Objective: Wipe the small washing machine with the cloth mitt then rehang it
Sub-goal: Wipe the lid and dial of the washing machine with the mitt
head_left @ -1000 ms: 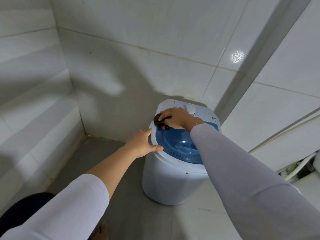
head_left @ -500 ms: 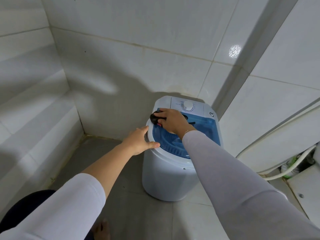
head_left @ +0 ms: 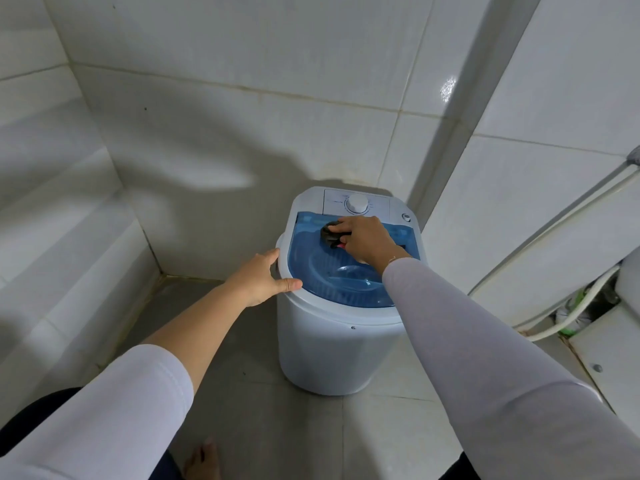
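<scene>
A small white washing machine [head_left: 332, 344] with a blue see-through lid [head_left: 343, 282] stands on the floor in a tiled corner. My right hand [head_left: 363, 237] presses a dark cloth mitt [head_left: 330, 233] onto the back part of the lid, just in front of the white control dial [head_left: 357, 204]. Only a dark bunch with a bit of red shows under my fingers. My left hand [head_left: 263, 280] rests on the machine's left rim, thumb on top and fingers spread down the side.
White tiled walls close in behind and to the left. A white hose [head_left: 575, 317] and pipes run along the wall at right, beside a white fixture [head_left: 613, 341]. Grey floor tiles lie in front, with my bare foot [head_left: 202, 460] at the bottom edge.
My right hand has slid the mitt from the lid's back left corner toward the middle, near the dial. My left hand keeps its hold on the left rim. The view has shifted closer.
</scene>
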Motion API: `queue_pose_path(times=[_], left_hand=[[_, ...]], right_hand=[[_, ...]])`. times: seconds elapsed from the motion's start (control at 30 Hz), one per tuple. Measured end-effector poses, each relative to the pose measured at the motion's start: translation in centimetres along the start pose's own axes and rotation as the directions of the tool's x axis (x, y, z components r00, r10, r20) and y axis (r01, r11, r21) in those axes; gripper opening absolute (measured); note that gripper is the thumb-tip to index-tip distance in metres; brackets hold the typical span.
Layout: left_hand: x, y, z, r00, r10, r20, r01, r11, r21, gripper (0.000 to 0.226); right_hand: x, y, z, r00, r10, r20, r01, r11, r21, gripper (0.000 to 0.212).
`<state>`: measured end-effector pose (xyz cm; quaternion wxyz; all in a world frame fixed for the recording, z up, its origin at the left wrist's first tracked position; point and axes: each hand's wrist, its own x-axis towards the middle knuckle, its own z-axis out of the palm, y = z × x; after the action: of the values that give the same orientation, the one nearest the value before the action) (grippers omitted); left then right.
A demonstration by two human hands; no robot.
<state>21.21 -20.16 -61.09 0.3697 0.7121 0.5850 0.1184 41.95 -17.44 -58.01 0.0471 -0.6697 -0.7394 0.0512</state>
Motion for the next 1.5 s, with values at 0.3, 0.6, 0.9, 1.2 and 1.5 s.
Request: queue_pose_path(times=[0.3,0.6,0.9,1.2,1.5], left_hand=[[-0.1,0.4,0.0,1.000,-0.031,0.000,0.031,0.999,0.035,0.088],[-0.1,0.5,0.1,0.999,-0.038,-0.005,0.039,0.998,0.048,0.088],[-0.3,0.6,0.1,0.999,-0.032,-0.005,0.032,0.999,0.040,0.086],[-0.6,0.5,0.0,1.000,0.007,0.004,-0.007,0.998,-0.057,0.085],[-0.3,-0.5,0.0,0.998,0.066,0.002,-0.065,0.990,-0.126,0.081]], right_hand=[[-2.5,4.4,-0.1,0.988,0.138,-0.063,-0.126,0.978,0.166,0.040],[-5.5,8.7,-0.2,0.953,0.275,-0.130,-0.238,0.940,0.243,0.038],[-7.1,10.6,-3.6,0.911,0.385,-0.146,-0.324,0.889,0.322,0.036],[-0.7,-2.3,-4.1,0.997,-0.072,-0.016,0.072,0.925,0.373,0.038],[1.0,-5.8,1.4,0.991,-0.126,0.047,0.123,0.990,0.076,0.039]])
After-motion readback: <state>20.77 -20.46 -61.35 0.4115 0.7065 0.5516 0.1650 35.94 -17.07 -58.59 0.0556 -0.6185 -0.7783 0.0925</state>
